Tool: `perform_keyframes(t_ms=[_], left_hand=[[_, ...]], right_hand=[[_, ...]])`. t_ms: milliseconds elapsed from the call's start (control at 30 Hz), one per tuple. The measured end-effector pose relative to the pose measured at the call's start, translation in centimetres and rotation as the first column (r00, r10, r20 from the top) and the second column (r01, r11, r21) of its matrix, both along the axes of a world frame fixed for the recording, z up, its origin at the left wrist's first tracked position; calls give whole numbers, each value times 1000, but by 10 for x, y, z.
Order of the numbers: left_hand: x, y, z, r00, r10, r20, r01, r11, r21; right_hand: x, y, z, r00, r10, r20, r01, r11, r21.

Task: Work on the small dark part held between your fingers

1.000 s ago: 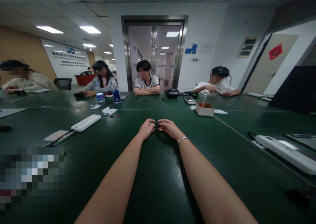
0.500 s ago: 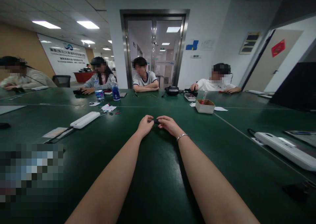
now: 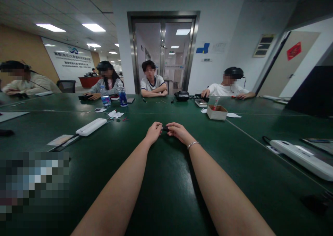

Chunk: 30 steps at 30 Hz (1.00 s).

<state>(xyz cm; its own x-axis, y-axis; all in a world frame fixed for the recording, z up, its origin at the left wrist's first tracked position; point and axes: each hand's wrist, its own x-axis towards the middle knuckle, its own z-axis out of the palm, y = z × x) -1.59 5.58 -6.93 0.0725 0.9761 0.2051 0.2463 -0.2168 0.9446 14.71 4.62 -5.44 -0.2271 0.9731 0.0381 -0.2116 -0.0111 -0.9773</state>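
Both forearms reach across the green table [image 3: 161, 194]. A small black stick-shaped object [image 3: 164, 128] lies crosswise between my fingertips; it is too small to name its kind. My left hand [image 3: 154, 132] pinches its left end, where a thin lighter band shows beside the fingers. Curled over the right end are the thumb and fingers of my right hand [image 3: 179, 132], with a silver bracelet [image 3: 193, 145] on that wrist. The ends inside the fingers are hidden.
White power strips lie left [image 3: 91, 127] and right [image 3: 303, 158]. Ahead stand two bottles [image 3: 105, 99], paper scraps [image 3: 115, 114], an open box [image 3: 216, 114] and a black round case [image 3: 181, 96]. Several people sit along the far side.
The view has shifted very slightly. My hands keep their hold, and a light band now shows on the black object by my left fingers. The person opposite has raised their head.
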Motion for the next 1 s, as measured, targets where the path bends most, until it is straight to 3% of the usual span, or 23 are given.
perform_keyframes(t_ms=[267,467,700,900,1000], left_hand=[[0,-2,2,999,-46,8,46,999,-13],[1,-6,8,997,-53,54,54,998,-17],[4,-7,10,995,-64,80,67,997,-33],[3,-6,9,992,-34,120,39,998,-41],[2,-5,9,990,-21,137,28,998,-54]], right_hand=[[1,0,0,1000,5,13,-5,1000,-5],[0,-4,4,998,68,11,-68,996,61],[-6,4,0,965,-33,260,7,995,101],[-4,-1,4,991,26,129,-34,998,60],[-5,-3,5,987,13,160,-18,999,27]])
